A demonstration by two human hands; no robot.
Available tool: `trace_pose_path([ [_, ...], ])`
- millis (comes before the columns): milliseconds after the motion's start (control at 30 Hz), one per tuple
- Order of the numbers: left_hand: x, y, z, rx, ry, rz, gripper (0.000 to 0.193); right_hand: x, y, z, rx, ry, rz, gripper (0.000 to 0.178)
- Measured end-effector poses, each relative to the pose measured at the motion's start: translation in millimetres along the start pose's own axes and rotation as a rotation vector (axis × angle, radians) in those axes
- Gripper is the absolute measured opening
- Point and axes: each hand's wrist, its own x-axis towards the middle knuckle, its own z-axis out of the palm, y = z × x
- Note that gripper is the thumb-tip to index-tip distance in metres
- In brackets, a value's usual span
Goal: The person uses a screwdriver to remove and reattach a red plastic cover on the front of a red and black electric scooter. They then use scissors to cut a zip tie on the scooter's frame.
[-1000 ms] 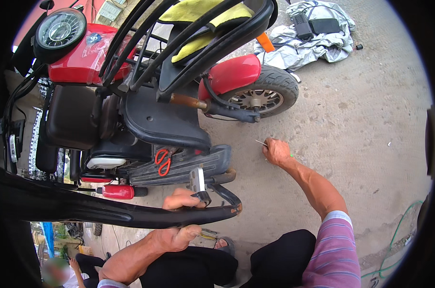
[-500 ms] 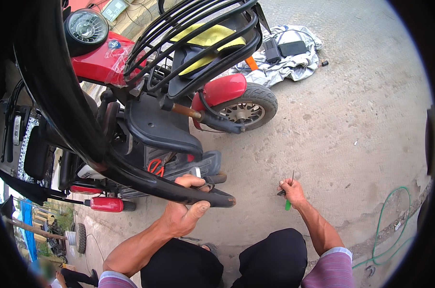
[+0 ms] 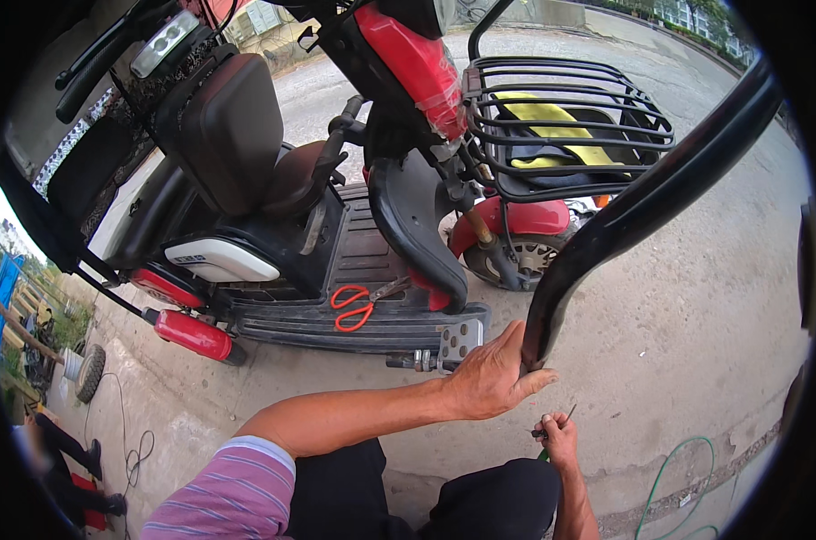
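A thick, glossy black tube (image 3: 646,211) slants down from the upper right to its lower end in front of me. My left hand (image 3: 489,376) is closed at that lower end, with the thumb stretched out beneath it and the other fingers partly hidden. Lower right, my right hand (image 3: 559,438) closes round a green-handled screwdriver, whose thin shaft (image 3: 571,412) sticks out above the fingers. A small dark piece (image 3: 539,434) shows at its fingertips, too small to name. Just left of my left hand is a metal pedal (image 3: 460,342) beside the vehicle's footboard.
A red and black three-wheeler fills the upper left, with a seat (image 3: 219,135) and a front basket (image 3: 570,130) holding yellow and dark cloth. Orange-handled scissors (image 3: 358,304) lie on its footboard (image 3: 363,333). A green hose (image 3: 664,472) curves at lower right. Another person (image 3: 66,459) is at lower left.
My view has turned left, showing more of the seat and footboard. The tube now slants to the upper right instead of the upper left, my left hand still at its end. The screwdriver stays in my right hand.
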Motion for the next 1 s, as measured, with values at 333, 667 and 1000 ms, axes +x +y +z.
trace_pose_path([
  [333,8.3,-7.2,11.2,-0.057,0.146,0.221,0.049,-110.6,-74.4,-5.8,-0.224,0.248,-0.367,0.012],
  [667,7.1,-11.2,13.9,-0.142,0.101,0.223,0.05,-231.6,-175.2,106.5,-0.331,0.177,-0.479,0.015],
  [1000,-55.9,-115.4,-119.4,0.008,-0.082,0.203,0.03,-209.7,-233.7,261.1,-0.404,0.059,-0.409,0.013],
])
